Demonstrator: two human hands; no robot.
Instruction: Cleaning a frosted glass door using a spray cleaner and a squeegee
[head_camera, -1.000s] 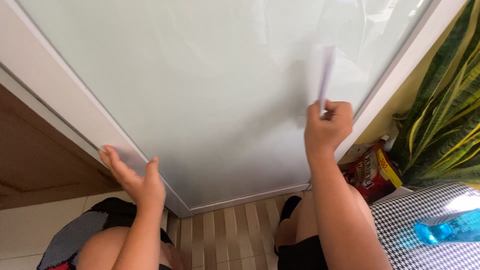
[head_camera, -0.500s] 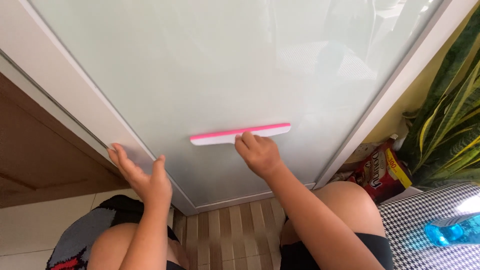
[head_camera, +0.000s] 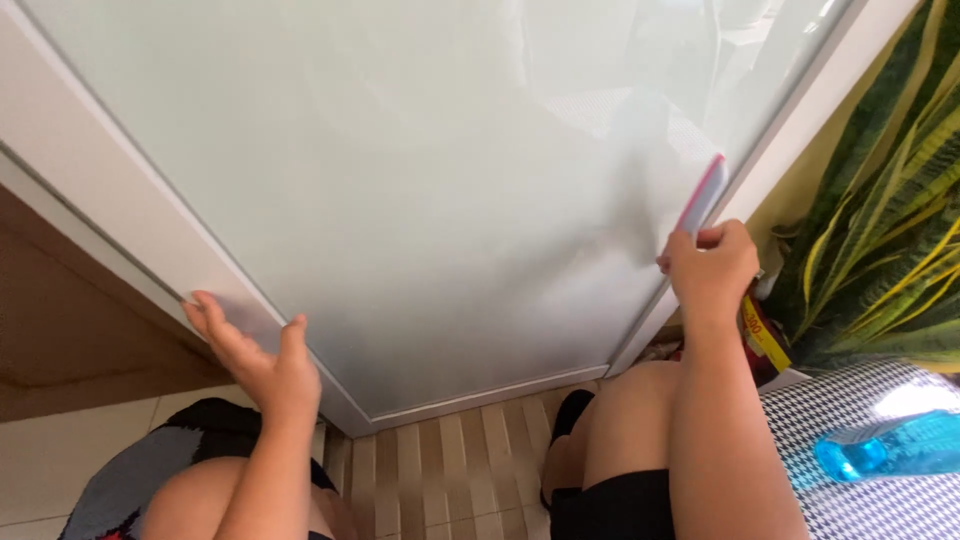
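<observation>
- Setting: a frosted glass door (head_camera: 420, 200) in a white frame (head_camera: 110, 220) fills most of the view; below it lies a slatted floor (head_camera: 450, 480), with pale tiles (head_camera: 60, 450) at lower left.
- Right hand (head_camera: 712, 268): closed around the lower end of a squeegee (head_camera: 703, 194), a thin white blade with a pink edge. The blade stands nearly upright, tilted slightly right, and lies against the glass close to the door's right frame edge.
- Left hand (head_camera: 258, 352): open, fingers spread and extended, palm resting on the white frame at the door's lower left; it holds nothing.
- Knees: both bare knees show at the bottom, the person crouching before the door; black shorts (head_camera: 610, 505) cover the right thigh.
- Right margin: a plant (head_camera: 880, 240) with long green, yellow-edged leaves stands beside the door; a red and yellow package (head_camera: 765, 335) lies just below the right hand, near the frame.
- Lower right corner: a houndstooth cloth (head_camera: 850, 400) carries a blue bottle (head_camera: 890, 445) lying on its side, well apart from the squeegee.
</observation>
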